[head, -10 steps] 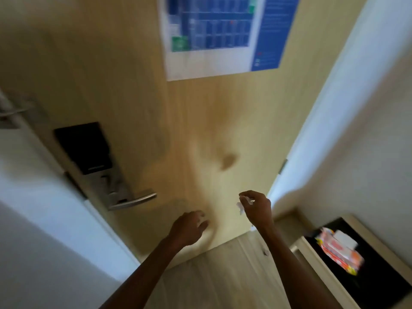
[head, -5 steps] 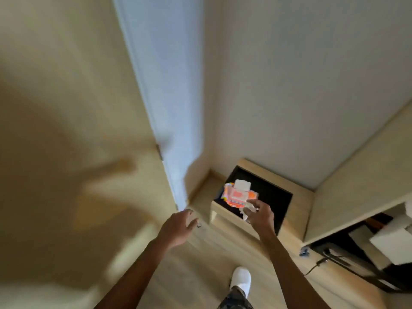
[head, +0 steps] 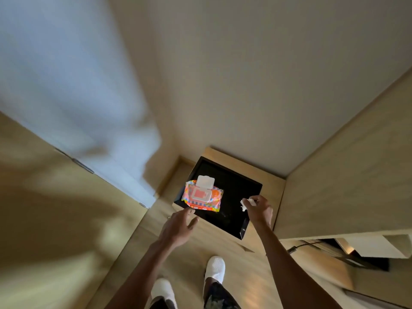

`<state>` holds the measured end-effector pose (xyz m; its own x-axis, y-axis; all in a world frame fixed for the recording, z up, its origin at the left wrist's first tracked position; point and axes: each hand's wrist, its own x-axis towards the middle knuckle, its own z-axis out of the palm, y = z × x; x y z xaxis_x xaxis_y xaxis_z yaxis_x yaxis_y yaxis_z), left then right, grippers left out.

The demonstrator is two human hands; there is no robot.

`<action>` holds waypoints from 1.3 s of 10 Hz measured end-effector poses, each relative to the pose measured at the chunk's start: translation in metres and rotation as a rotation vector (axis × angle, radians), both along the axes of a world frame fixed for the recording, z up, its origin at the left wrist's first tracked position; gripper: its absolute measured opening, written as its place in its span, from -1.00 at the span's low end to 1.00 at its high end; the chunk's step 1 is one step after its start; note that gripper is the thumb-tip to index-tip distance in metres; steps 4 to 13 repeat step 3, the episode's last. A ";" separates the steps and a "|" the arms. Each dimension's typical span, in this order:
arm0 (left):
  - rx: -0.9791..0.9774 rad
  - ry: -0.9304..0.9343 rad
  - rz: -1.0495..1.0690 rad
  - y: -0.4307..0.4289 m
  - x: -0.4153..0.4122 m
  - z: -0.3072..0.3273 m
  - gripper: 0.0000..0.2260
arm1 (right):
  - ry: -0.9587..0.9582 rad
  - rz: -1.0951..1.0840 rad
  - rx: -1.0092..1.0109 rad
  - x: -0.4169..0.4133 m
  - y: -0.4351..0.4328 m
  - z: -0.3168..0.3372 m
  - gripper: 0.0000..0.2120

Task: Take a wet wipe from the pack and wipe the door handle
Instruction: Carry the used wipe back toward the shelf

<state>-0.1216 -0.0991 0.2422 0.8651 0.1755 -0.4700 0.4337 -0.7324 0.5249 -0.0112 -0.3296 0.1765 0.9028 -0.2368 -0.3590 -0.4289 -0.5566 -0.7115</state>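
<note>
The right hand [head: 258,208] pinched a small crumpled wet wipe [head: 244,204] between thumb and fingertips, holding it over the black top of the low wooden stand [head: 225,236]. At about nine o'clock from that hand lay the pack [head: 202,196], orange and pink, flat on the black surface with its white flip lid [head: 206,181] standing open toward twelve o'clock. The left hand [head: 178,227] was empty, fingers loosely spread and reaching forward, its fingertips just short of the pack's near edge at roughly six o'clock of it.

The door handle was out of view (only a blurred stretch of door showed at nine o'clock of the frame). Judging by that, the step in hand looked like dealing with the wipe and the pack. To do it well, the left hand should press the pack down flat and snap the lid shut so the wipes do not dry, while the right keeps its pinch firm and does not let the wipe drag on the surface.

Both forearms extended forward and down from the bottom edge, the right wrist bent downward, the left palm facing down.
</note>
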 end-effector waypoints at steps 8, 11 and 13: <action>-0.015 0.007 -0.023 -0.004 0.046 -0.012 -0.65 | 0.165 0.116 0.000 0.038 -0.007 -0.008 -0.52; -0.015 0.007 -0.023 -0.004 0.046 -0.012 -0.65 | 0.165 0.116 0.000 0.038 -0.007 -0.008 -0.52; -0.015 0.007 -0.023 -0.004 0.046 -0.012 -0.65 | 0.165 0.116 0.000 0.038 -0.007 -0.008 -0.52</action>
